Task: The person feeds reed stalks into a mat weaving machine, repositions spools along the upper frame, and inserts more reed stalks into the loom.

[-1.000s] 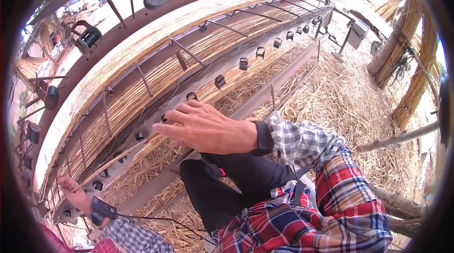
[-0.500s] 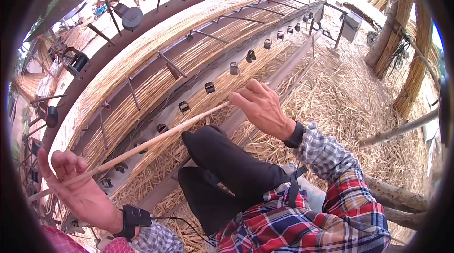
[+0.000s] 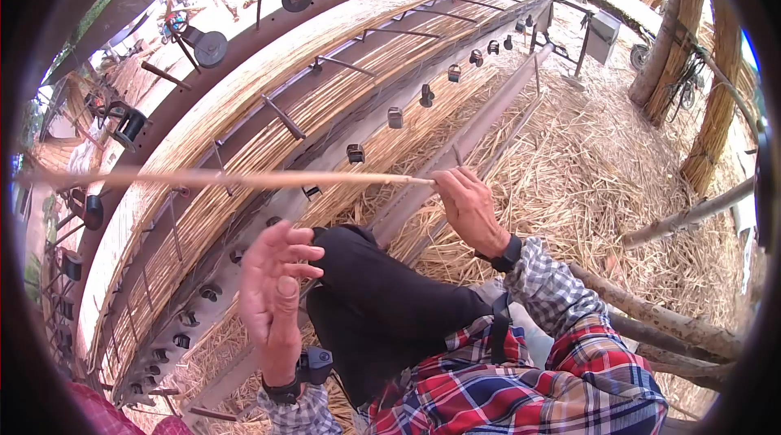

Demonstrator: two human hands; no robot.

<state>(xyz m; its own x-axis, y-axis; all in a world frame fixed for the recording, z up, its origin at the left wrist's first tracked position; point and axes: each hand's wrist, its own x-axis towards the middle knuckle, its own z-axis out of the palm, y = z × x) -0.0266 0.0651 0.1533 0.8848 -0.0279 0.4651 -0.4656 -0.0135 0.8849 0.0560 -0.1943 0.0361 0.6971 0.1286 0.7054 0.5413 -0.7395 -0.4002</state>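
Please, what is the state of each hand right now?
Left hand: open, with nothing in it.
Right hand: closed, holding a long stalk near its end.

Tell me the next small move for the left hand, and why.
Probably raise the left hand to the reed and steady its long part: the right hand grips it near one end, no hand supports the rest, and the left is open and looks apart from it.
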